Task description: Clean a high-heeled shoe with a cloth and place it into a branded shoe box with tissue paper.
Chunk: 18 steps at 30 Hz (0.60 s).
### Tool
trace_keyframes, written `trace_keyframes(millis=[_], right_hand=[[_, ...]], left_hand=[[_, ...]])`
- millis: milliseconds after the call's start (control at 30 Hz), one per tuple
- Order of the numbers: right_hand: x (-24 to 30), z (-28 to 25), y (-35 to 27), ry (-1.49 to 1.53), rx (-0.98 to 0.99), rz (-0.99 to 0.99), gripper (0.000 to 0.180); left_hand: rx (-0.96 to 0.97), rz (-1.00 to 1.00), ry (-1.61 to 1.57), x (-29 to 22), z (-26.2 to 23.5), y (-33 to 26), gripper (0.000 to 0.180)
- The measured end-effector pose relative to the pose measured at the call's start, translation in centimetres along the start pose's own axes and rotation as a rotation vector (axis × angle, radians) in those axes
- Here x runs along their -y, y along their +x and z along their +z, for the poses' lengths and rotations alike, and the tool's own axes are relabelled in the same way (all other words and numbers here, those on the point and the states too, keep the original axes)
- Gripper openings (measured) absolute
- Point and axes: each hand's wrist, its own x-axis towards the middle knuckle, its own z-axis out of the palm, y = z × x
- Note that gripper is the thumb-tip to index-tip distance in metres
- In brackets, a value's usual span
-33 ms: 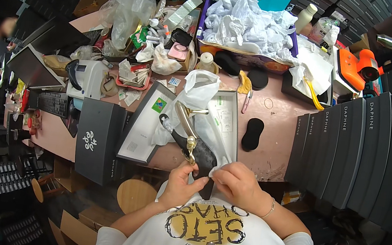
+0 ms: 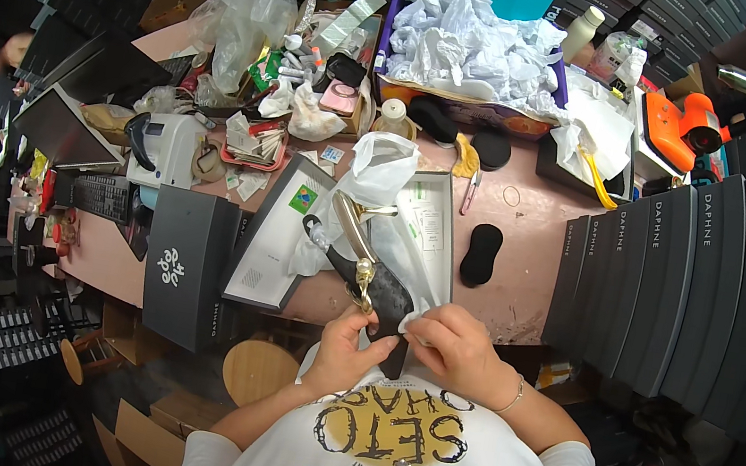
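Note:
In front of my chest I hold a black and gold heeled shoe [image 2: 391, 295], tilted, with a pearl-trimmed gold ornament and a thin gold heel. The fingers of my left hand [image 2: 343, 355] are closed on its near end beside the ornament. My right hand [image 2: 450, 344] is closed on a piece of white tissue [image 2: 413, 320], pressed against the shoe's right side; its fingertips are partly hidden. Beyond my hands lies an open grey shoebox [image 2: 267, 256], with white tissue paper [image 2: 381, 163] spread across it. Whether the gold part belongs to a second shoe, I cannot tell.
A closed dark shoebox [image 2: 187, 264] stands left of the open one. Dark shoeboxes [image 2: 660, 292] line the right side. At the back sits a purple bin [image 2: 466, 113] of crumpled paper. A black oval pad [image 2: 481, 255] and a pen [image 2: 470, 192] lie on the pink table [image 2: 517, 291].

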Motion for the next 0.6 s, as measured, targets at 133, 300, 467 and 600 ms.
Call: trace_keyframes(millis=[133, 300, 467, 600], right_hand=[[0.6, 0.1, 1.1, 0.095, -0.009, 0.067, 0.018], [0.9, 0.5, 1.9, 0.049, 0.028, 0.128, 0.018], [-1.0, -0.5, 1.6, -0.062, 0.018, 0.123, 0.019], [0.5, -0.4, 2.0, 0.056, 0.007, 0.096, 0.018]], left_hand=[[0.003, -0.014, 0.023, 0.0, -0.1, -0.1, 0.024], [-0.003, 0.041, 0.112, -0.4, 0.0, -0.3, 0.024], [-0.015, 0.019, 0.107, -0.4, 0.0, -0.3, 0.023], [-0.021, 0.004, 0.093, -0.6, 0.2, -0.3, 0.022]])
